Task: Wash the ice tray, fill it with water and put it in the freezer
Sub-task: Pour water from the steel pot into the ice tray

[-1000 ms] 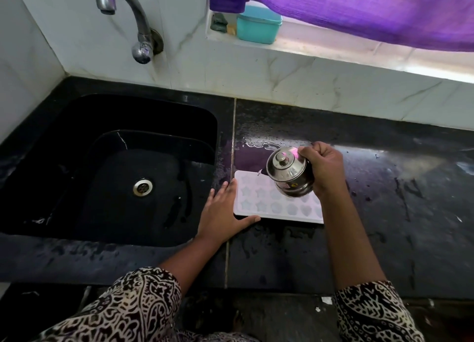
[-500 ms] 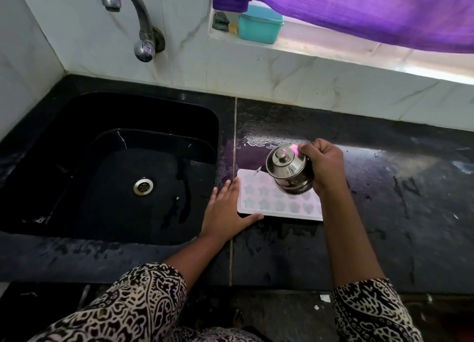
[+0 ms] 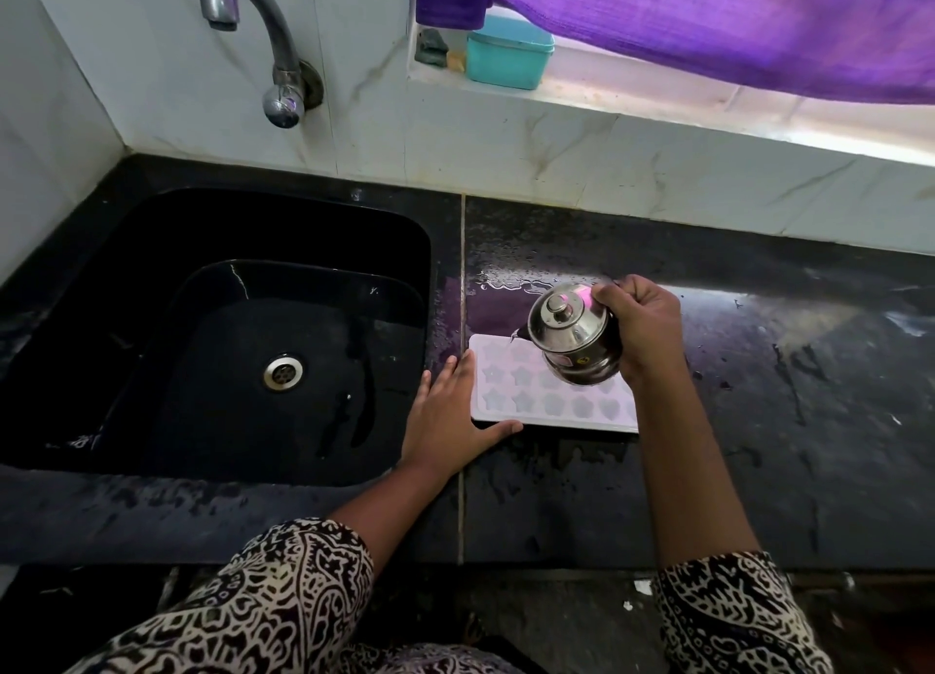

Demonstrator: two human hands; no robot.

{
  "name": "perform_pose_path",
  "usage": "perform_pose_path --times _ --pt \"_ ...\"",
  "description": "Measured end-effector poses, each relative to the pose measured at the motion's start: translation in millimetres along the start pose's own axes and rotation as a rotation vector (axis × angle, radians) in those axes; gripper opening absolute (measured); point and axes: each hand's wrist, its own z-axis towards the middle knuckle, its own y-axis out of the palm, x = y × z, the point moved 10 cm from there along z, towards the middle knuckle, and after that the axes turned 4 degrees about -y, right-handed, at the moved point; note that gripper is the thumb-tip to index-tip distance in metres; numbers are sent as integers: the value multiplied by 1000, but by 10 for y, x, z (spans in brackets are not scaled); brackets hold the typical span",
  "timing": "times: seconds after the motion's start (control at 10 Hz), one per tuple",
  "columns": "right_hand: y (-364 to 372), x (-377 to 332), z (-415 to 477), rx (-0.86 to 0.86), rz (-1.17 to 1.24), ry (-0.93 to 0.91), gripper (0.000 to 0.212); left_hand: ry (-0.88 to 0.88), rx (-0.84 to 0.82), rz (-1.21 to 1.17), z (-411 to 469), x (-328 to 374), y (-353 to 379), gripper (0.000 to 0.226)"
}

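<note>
Two hands are at work here, one on each side of the tray. Far left, a curved steel tap (image 3: 275, 51) juts from the white marble wall above a deep black sink (image 3: 126, 248), its round metal drain (image 3: 283, 371) showing at the bottom. Just right of the sink, the left hand (image 3: 450, 415) lies flat on the wet black stone surface (image 3: 759, 445), its grip spread: the straight fingers rest against the left edge of the tray, the thumb along its near edge. The pale lilac ice tray (image 3: 526, 395), with star-shaped hollows, lies flat on the surface beside the sink. Over its far right part hangs a small lidded steel pot (image 3: 571, 337), tilted leftward, its short spout above the tray's far-left corner. The right hand (image 3: 642, 329) holds it, grip curled tight around the pot's back. Up on the sill sits a teal plastic box (image 3: 508, 58), a purple curtain (image 3: 708, 30) drooping to its right.
</note>
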Motion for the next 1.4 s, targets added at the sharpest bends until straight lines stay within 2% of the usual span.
perform_pose_path --times 0.6,1.4 --pt "-128 -19 -28 85 164 65 33 8 -2 -14 -8 5 -13 113" --pt "-480 -8 -36 138 -138 4 31 18 20 7 -13 9 -20 112"
